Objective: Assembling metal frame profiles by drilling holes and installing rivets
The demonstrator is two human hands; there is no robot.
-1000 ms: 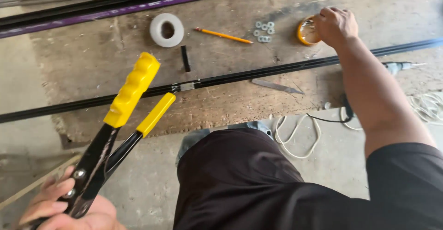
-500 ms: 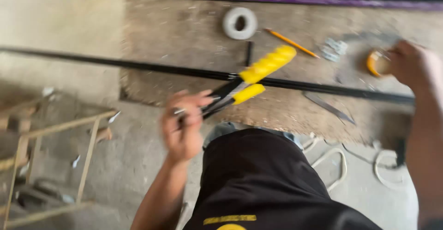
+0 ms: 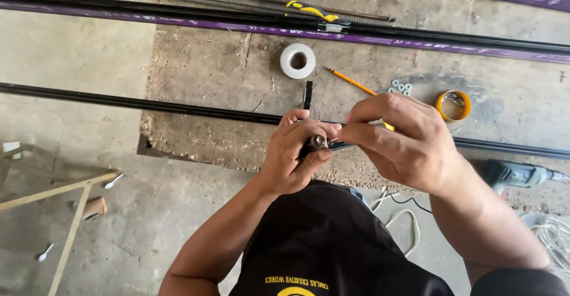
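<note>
Here, in the head view, the left hand (image 3: 295,153) is curling shut around the nose of a riveting tool (image 3: 314,142), whose round metal tip is pointing up toward the camera while its body is lying hidden under both hands. The right hand (image 3: 404,138) is coming in from the right, fingertips pinching something thin at that tip; what it is cannot be told. Both hands are hovering just over a long black rail (image 3: 148,104) running left to right across a worn wooden board (image 3: 202,70). Beyond are lying a white tape roll (image 3: 297,60), a pencil (image 3: 350,81), some washers (image 3: 399,86) and a yellow tape roll (image 3: 453,105); a drill (image 3: 516,174) is resting on the concrete floor (image 3: 71,46).
</note>
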